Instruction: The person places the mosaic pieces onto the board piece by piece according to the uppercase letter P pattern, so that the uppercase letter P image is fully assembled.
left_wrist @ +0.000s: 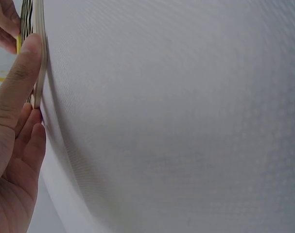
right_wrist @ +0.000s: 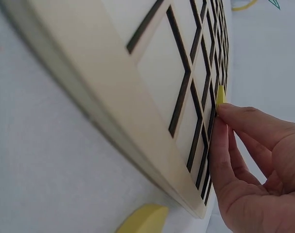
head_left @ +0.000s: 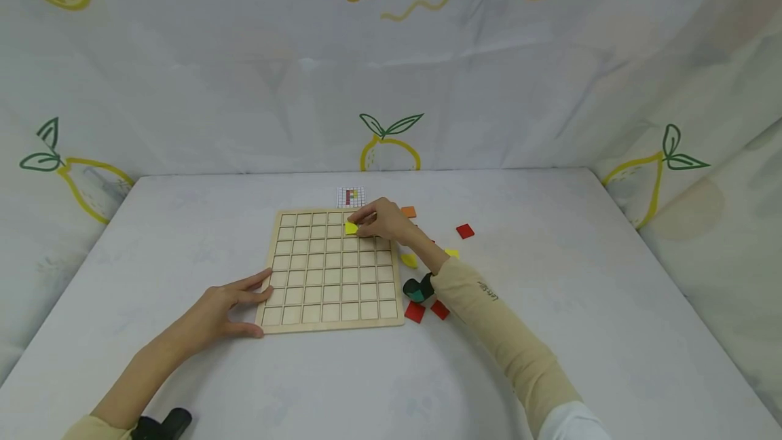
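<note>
A wooden grid board (head_left: 330, 326) with square cells lies flat on the table. With thumb and fingertips, my right hand (head_left: 386, 219) pinches a small yellow tile (head_left: 350, 228) over a cell in the upper right of the grid. The right wrist view has this yellow tile (right_wrist: 220, 94) standing up from the grid between thumb and finger. At the lower left of the board, my left hand (head_left: 214, 311) rests its extended fingertips along the edge, thumb by the corner. In the left wrist view, the left thumb (left_wrist: 23, 73) lies against the board's side.
A small printed pattern card (head_left: 351, 197) sits just behind the board. Right of it lie an orange tile (head_left: 408, 212), a red tile (head_left: 465, 231), a yellow leaf-shaped piece (head_left: 408, 261) and more red tiles (head_left: 415, 312), partly under the right wrist. A lemon-print cloth (head_left: 244, 87) hangs behind.
</note>
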`<move>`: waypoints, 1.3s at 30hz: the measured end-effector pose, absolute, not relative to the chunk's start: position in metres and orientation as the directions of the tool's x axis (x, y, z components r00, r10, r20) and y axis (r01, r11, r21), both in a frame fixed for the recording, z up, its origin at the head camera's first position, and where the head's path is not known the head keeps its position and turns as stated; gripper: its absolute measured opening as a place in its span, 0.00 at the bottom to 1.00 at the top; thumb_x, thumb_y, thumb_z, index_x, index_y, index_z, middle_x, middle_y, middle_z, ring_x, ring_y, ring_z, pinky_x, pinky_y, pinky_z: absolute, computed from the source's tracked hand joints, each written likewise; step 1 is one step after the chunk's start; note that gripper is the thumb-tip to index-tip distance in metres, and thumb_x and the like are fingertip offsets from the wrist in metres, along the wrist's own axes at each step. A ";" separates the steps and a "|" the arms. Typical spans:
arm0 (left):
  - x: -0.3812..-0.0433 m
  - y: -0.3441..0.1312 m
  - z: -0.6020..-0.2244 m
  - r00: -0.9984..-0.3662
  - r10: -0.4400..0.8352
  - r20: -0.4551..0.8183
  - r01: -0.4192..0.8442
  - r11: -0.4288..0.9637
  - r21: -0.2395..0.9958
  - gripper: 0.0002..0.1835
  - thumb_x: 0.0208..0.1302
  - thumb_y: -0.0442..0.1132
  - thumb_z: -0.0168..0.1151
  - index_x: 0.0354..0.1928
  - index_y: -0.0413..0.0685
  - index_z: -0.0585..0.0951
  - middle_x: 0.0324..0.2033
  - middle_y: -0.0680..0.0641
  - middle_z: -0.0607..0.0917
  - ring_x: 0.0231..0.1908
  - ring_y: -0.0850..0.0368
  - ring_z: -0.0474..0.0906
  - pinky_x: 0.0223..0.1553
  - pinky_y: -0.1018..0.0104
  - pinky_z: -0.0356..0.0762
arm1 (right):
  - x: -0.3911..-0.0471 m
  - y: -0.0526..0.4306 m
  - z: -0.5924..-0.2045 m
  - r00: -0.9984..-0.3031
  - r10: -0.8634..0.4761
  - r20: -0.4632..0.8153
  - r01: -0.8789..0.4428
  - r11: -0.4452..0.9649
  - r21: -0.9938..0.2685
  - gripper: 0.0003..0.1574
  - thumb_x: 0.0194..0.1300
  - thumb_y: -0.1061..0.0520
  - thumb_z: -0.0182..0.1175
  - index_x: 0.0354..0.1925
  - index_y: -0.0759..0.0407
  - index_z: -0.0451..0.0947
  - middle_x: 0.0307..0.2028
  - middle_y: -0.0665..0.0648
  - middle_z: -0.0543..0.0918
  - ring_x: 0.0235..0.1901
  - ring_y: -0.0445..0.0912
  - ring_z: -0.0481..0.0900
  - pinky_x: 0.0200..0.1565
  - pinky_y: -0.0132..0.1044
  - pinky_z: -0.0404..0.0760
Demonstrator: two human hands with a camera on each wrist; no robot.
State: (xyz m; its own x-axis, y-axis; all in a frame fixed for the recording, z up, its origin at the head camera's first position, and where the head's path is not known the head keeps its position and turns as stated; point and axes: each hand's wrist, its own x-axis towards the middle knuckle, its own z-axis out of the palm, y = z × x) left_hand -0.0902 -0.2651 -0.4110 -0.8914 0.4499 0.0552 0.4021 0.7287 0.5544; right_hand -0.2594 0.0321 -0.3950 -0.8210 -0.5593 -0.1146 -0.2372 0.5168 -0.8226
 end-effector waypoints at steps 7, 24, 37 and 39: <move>-0.091 -0.266 -0.412 -0.885 0.459 0.075 0.423 0.727 0.540 0.38 0.39 0.48 0.77 0.53 0.32 0.79 0.64 0.34 0.69 0.60 0.33 0.68 0.54 0.42 0.72 | -0.258 0.031 -0.397 -0.824 -0.561 -0.080 -0.259 0.498 -0.827 0.13 0.58 0.66 0.67 0.44 0.66 0.84 0.41 0.59 0.86 0.38 0.46 0.82 0.42 0.31 0.81; -0.090 -0.267 -0.414 -0.881 0.463 0.096 0.439 0.724 0.532 0.38 0.38 0.48 0.77 0.53 0.34 0.79 0.63 0.34 0.70 0.59 0.34 0.69 0.52 0.43 0.74 | -0.257 0.025 -0.401 -0.870 -0.485 -0.094 -0.192 0.507 -0.840 0.13 0.54 0.66 0.70 0.41 0.65 0.83 0.33 0.57 0.86 0.32 0.43 0.82 0.40 0.29 0.81; -0.089 -0.266 -0.411 -0.886 0.458 0.076 0.417 0.713 0.563 0.38 0.39 0.48 0.76 0.53 0.32 0.79 0.64 0.34 0.69 0.60 0.33 0.68 0.54 0.42 0.71 | -0.258 0.038 -0.397 -0.859 -0.499 -0.117 -0.143 0.453 -0.880 0.18 0.59 0.64 0.67 0.48 0.67 0.80 0.42 0.60 0.86 0.42 0.47 0.83 0.47 0.33 0.81; -0.089 -0.266 -0.411 -0.886 0.457 0.074 0.415 0.714 0.564 0.38 0.39 0.48 0.76 0.54 0.32 0.79 0.64 0.34 0.69 0.60 0.33 0.68 0.54 0.42 0.71 | -0.259 0.045 -0.396 -0.858 -0.496 -0.130 -0.115 0.432 -0.894 0.19 0.61 0.63 0.65 0.51 0.66 0.79 0.45 0.60 0.85 0.44 0.47 0.82 0.48 0.34 0.81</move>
